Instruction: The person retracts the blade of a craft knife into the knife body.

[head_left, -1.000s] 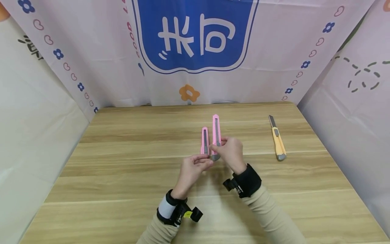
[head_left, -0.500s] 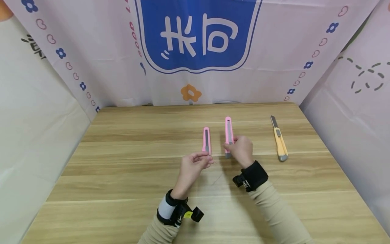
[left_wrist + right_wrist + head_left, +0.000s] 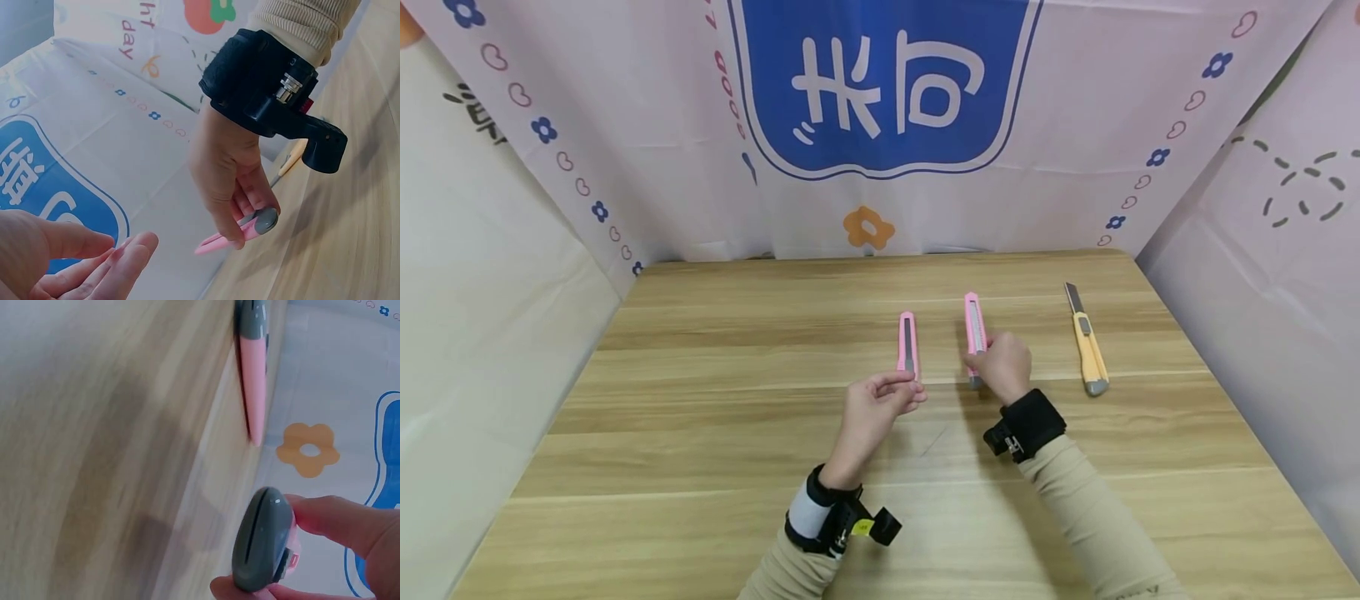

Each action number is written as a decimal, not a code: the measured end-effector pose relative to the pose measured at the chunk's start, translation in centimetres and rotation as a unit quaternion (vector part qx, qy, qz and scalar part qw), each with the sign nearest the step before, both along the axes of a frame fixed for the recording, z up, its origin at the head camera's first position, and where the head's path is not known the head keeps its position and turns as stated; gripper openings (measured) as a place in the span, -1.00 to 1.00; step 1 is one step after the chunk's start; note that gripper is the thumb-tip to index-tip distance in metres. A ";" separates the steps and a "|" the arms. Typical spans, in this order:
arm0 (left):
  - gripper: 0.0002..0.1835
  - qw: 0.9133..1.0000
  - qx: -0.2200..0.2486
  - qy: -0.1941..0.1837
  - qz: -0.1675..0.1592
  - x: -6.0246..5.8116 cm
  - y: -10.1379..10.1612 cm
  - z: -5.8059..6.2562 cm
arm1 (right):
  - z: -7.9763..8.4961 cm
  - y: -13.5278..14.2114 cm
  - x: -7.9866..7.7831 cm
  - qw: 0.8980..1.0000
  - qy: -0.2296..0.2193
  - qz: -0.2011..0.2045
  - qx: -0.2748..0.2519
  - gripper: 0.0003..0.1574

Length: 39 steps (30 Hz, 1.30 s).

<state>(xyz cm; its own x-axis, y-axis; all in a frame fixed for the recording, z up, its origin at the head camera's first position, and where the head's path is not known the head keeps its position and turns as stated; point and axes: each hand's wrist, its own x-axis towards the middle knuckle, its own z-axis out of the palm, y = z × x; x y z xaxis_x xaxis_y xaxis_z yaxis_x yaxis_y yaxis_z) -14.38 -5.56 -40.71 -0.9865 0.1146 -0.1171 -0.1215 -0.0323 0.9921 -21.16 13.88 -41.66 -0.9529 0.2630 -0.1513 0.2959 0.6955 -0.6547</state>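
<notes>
My right hand [image 3: 1006, 365] grips a pink utility knife [image 3: 975, 325] near its grey end, thumb on one side and fingers on the other. In the right wrist view that grey end cap [image 3: 253, 544] faces the camera. A second pink utility knife [image 3: 907, 342] lies on the table, its grey end hidden behind my left hand [image 3: 874, 408] in the head view. The left wrist view shows the left thumb [image 3: 84, 242] against the fingertips, fingers fairly straight and no object visible between them. The right wrist view shows the second knife lying apart from the held one.
A yellow utility knife [image 3: 1088, 350] lies at the right of the wooden table [image 3: 700, 417], its blade extended toward the back. A thin dark line [image 3: 934, 442] marks the wood in front of the hands. Printed cloth [image 3: 700, 200] hangs behind and at both sides.
My right hand has carried its pink knife to the right, away from the left hand and the lying knife, and lower toward the table. The left hand has stayed nearly in place.
</notes>
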 end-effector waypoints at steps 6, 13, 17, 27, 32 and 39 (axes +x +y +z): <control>-0.74 1.000 0.000 0.003 -0.002 0.0 0.0 0.1 | -0.4 0.2 -0.4 1.000 -0.021 -0.013 -0.006 -0.62; -0.74 1.000 0.001 -0.003 0.003 -0.1 -0.1 0.1 | -0.6 0.5 -0.8 0.999 -0.031 -0.012 0.015 -0.63; -0.74 1.000 0.001 -0.003 0.004 -0.1 -0.2 0.1 | -0.8 0.7 -1.1 0.999 -0.030 -0.005 0.027 -0.67; -0.76 1.000 0.005 0.003 0.005 -0.1 -0.2 0.2 | -1.3 1.3 -1.8 0.997 -0.055 -0.005 0.055 -0.66; -0.77 1.000 0.005 0.004 0.007 -0.2 -0.3 0.2 | -1.5 1.4 -2.0 0.995 -0.068 -0.001 0.077 -0.65; -0.75 1.000 0.004 -0.004 0.007 -0.1 -0.4 0.0 | -1.5 1.6 -2.3 0.991 -0.089 0.002 0.104 -0.66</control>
